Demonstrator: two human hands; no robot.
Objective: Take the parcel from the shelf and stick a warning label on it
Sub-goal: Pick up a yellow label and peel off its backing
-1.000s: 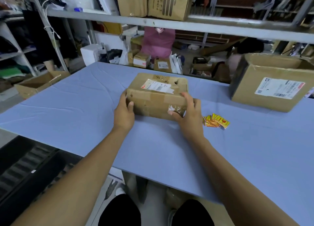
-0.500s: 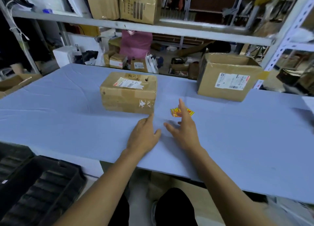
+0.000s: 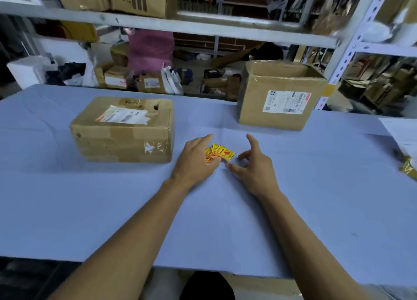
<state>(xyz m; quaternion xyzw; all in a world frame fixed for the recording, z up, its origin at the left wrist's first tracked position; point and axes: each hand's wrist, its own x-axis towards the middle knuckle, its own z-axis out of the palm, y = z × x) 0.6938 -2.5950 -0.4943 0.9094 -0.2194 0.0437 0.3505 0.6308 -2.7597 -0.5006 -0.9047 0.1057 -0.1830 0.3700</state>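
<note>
A pale blue-grey tabletop (image 3: 90,209), matte and smooth with a few faint creases, carries two cardboard boxes. The parcel (image 3: 123,130) is a low, rectangular box of brown corrugated card, scuffed and slightly dented, sitting left of the middle and nearer the far edge than the near one. Brown tape bands its front face, a patch of torn clear tape shines near its lower right front corner, and one white shipping label (image 3: 123,116) with a barcode lies flat on its top; a small hole is punched through the top near the far right corner. The second box (image 3: 275,96), taller and cleaner, stands at the far edge toward the right, its top flaps loosely taped, with one white printed label on its front face.

Between the boxes, closer to the middle of the tabletop, lies a small fanned stack of warning labels (image 3: 222,153): glossy yellow rectangles with red print. Their exact count cannot be told, since they overlap and the left hand covers part of them.

The left hand (image 3: 196,158) lies palm down with fingers loosely spread, resting on the left side of the stack. The right hand (image 3: 255,164) is open beside the stack's right edge, thumb and curled fingers apart, gripping nothing.

A yellow wrapper-like item (image 3: 408,167) sits at the right edge.
</note>
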